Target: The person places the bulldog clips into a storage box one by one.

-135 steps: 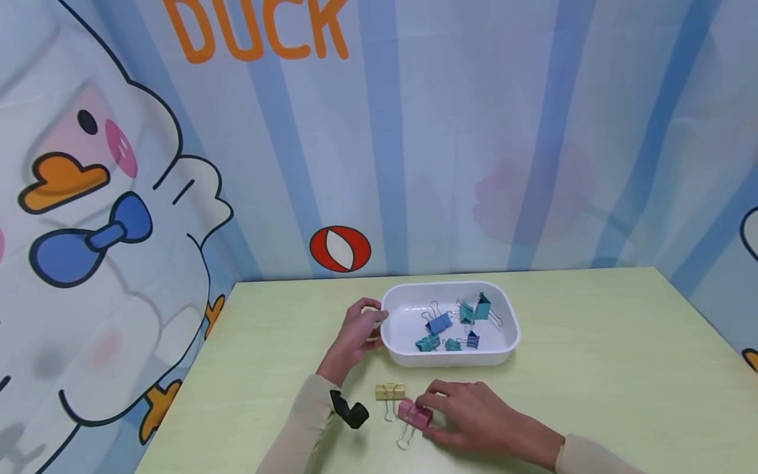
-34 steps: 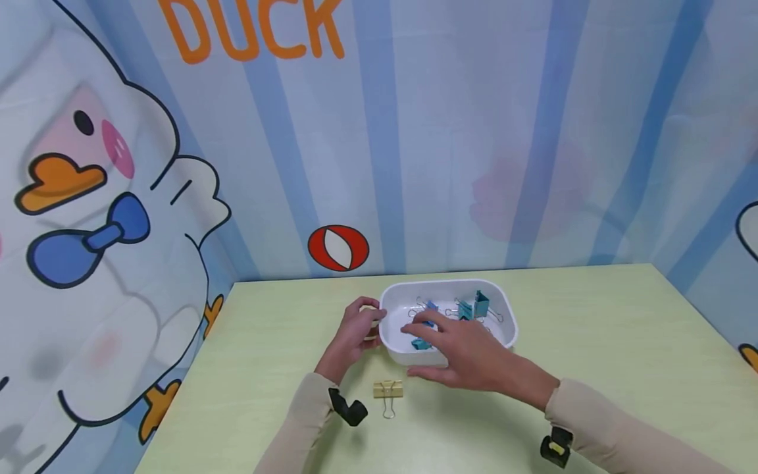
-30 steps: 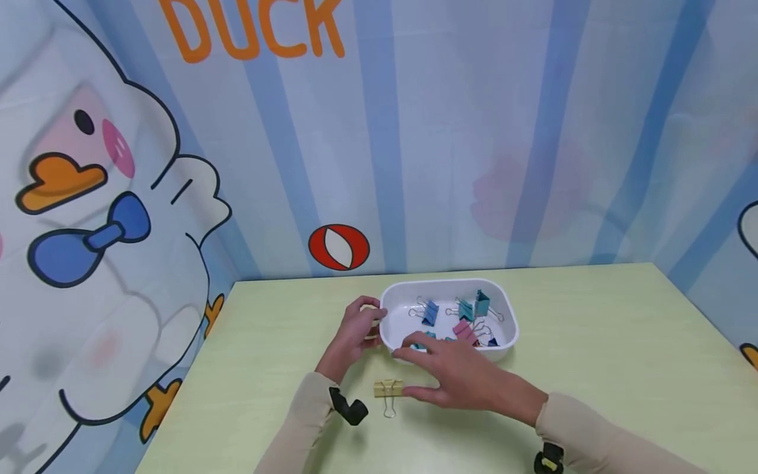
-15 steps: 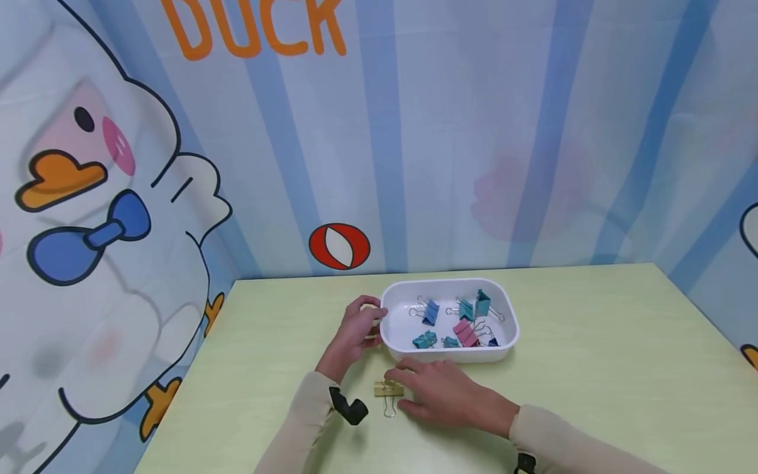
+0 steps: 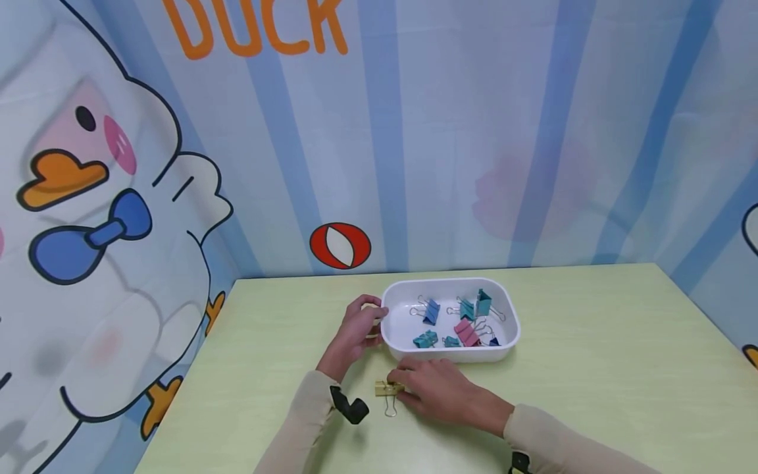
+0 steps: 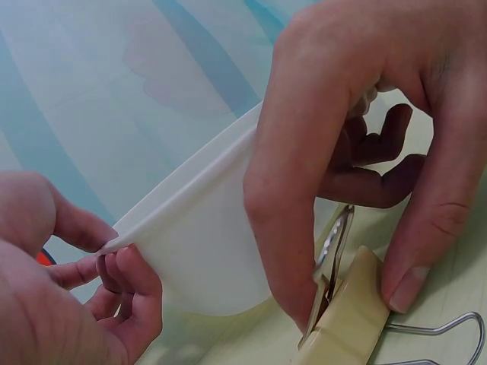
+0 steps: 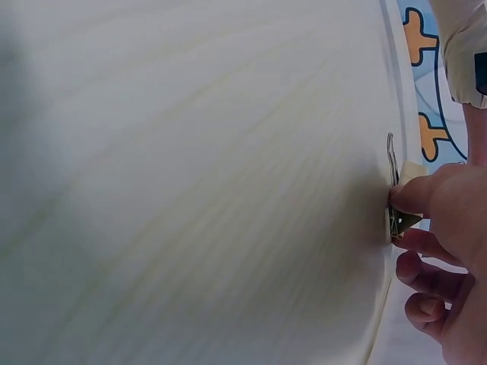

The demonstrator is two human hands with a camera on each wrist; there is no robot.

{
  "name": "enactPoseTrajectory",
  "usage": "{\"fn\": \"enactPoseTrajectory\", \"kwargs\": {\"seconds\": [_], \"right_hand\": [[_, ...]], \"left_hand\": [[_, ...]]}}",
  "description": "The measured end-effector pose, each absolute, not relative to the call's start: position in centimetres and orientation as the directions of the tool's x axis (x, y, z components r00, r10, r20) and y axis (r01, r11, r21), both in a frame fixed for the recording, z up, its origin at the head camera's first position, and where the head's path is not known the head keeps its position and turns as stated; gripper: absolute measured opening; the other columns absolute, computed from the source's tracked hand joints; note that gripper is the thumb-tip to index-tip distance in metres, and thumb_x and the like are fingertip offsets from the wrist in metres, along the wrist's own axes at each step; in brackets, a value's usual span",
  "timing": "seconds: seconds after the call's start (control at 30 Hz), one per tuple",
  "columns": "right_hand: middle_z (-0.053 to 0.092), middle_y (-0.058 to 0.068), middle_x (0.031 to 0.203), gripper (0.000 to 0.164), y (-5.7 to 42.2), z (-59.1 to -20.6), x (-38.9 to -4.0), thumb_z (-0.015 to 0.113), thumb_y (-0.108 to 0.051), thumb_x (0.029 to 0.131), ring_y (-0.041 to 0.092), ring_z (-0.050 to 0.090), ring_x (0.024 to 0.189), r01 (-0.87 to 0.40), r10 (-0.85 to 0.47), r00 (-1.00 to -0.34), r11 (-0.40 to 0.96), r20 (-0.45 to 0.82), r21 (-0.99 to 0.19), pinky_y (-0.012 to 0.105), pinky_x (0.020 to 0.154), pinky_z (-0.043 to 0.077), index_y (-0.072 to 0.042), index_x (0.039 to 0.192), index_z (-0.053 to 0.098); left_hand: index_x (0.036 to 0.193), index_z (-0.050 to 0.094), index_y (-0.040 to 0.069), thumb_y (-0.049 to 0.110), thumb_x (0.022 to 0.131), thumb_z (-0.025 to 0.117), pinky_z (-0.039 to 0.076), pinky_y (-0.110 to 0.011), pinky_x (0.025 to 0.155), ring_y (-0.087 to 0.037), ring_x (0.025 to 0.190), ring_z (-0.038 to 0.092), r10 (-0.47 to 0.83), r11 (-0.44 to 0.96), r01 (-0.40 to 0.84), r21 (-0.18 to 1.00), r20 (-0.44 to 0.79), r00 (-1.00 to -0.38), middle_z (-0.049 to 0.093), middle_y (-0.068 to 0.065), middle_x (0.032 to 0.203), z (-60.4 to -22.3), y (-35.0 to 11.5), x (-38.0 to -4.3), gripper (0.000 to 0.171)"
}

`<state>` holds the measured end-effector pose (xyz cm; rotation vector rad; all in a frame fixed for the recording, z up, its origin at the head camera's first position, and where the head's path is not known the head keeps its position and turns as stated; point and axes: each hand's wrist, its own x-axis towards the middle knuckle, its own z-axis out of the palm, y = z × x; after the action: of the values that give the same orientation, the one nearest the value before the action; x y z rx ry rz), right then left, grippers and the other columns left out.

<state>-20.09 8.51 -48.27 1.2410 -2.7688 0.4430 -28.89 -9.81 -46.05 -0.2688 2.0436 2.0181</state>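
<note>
A yellow binder clip lies on the table in front of the tray, one wire handle pointing toward the person. My right hand pinches its right end between thumb and index finger; the left wrist view shows both digits against the yellow clip. With my left hand I hold the left rim of the white tray, thumb on the rim and fingers curled below. Inside the tray are a pink binder clip, a blue binder clip and several teal ones, such as the teal binder clip.
The pale yellow table reaches back to a striped blue fabric backdrop with a duck print. Another printed panel stands along the left side. A black wrist camera sits on the left sleeve.
The pink binder clip went from the table into the tray, released by my right hand. That hand then came back down to the yellow clip and closed on it. My left hand stayed put.
</note>
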Motion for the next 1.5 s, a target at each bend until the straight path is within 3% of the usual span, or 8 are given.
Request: {"fn": "enactPoseTrajectory", "kwargs": {"seconds": [0.37,0.73,1.03,1.3,1.5], "right_hand": [[0.067,-0.004,0.093,0.016,8.4,-47.4,-19.8,0.075,-0.023,0.094,0.006,0.053,0.07,-0.756,-0.73,-0.654,0.623,0.199,-0.201,0.024,0.059,0.046,-0.018,0.11,0.074],[0.072,-0.001,0.106,0.023,9.1,-43.3,-19.8,0.074,-0.026,0.096,0.006,0.057,0.069,-0.762,-0.738,-0.646,0.608,0.196,-0.224,0.024,0.06,0.049,-0.021,0.118,0.073],[0.073,0.002,0.112,0.027,10.4,-39.3,-21.1,0.076,-0.03,0.094,0.015,0.067,0.075,-0.75,-0.703,-0.648,0.655,0.291,-0.088,0.034,0.062,0.056,-0.019,0.119,0.073],[0.074,0.001,0.108,0.028,12.2,-36.8,-22.8,0.077,-0.028,0.092,0.01,0.066,0.07,-0.729,-0.659,-0.659,0.678,0.364,-0.091,0.021,0.057,0.049,-0.015,0.117,0.073],[0.074,0.004,0.114,0.033,13.5,-35.6,-23.8,0.076,-0.029,0.093,0.017,0.072,0.082,-0.68,-0.61,-0.71,0.724,0.351,-0.117,0.027,0.061,0.055,-0.015,0.123,0.073]], "left_hand": [[0.126,0.056,0.007,0.015,0.1,0.061,0.051,-0.027,0.059,-0.023,0.077,0.062,0.05,0.02,-0.313,0.949,-0.314,-0.948,0.061,-0.018,0.116,-46.0,-9.8,-28.9,0.028],[0.127,0.055,0.006,0.015,0.1,0.062,0.05,-0.028,0.059,-0.023,0.075,0.061,0.065,0.017,-0.302,0.953,-0.303,-0.951,0.061,-0.018,0.115,-45.9,-9.8,-28.9,0.029],[0.124,0.056,0.007,0.014,0.098,0.062,0.048,-0.027,0.057,-0.02,0.072,0.061,0.077,0.012,-0.295,0.955,-0.295,-0.952,0.063,-0.016,0.109,-46.0,-9.8,-29.0,0.028],[0.124,0.055,0.008,0.013,0.1,0.062,0.049,-0.027,0.058,-0.019,0.071,0.06,0.073,0.009,-0.302,0.953,-0.302,-0.951,0.062,-0.014,0.108,-45.9,-9.9,-29.0,0.025],[0.132,0.053,0.005,0.014,0.101,0.06,0.048,-0.026,0.057,-0.02,0.071,0.059,0.074,0.013,-0.312,0.95,-0.312,-0.947,0.062,-0.018,0.113,-45.9,-9.9,-29.0,0.034]]}}
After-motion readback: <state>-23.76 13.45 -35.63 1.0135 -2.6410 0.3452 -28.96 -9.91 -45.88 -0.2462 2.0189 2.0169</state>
